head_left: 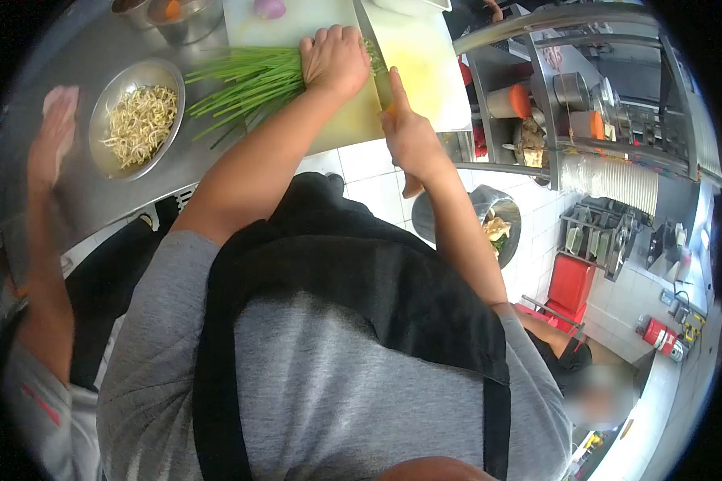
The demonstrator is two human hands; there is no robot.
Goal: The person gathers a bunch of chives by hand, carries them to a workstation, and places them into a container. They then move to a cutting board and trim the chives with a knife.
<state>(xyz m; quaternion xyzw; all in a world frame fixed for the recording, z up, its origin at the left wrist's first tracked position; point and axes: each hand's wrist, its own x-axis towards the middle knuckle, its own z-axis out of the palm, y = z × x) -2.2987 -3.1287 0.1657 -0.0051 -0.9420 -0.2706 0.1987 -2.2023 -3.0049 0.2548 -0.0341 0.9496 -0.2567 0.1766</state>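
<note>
My left hand (337,62) lies over a bunch of long green stalks, like garlic chives (245,76), and holds it against the cutting board (329,140). The leafy ends spread left past the board's edge, and the pale ends show just right of my fingers. In my right hand (413,143) is a kitchen knife (375,60), gripped by the handle with my index finger stretched along the blade. The blade stands beside the cut ends, close to my left fingers. A purple onion (269,8) sits on the board's far part.
A metal bowl of bean sprouts (140,124) stands left on the steel counter (208,160). Another person's blurred hand (56,132) rests further left. A metal pot (188,24) is at the back. Below right stands a bin with scraps (497,228); shelving (537,88) rises beyond.
</note>
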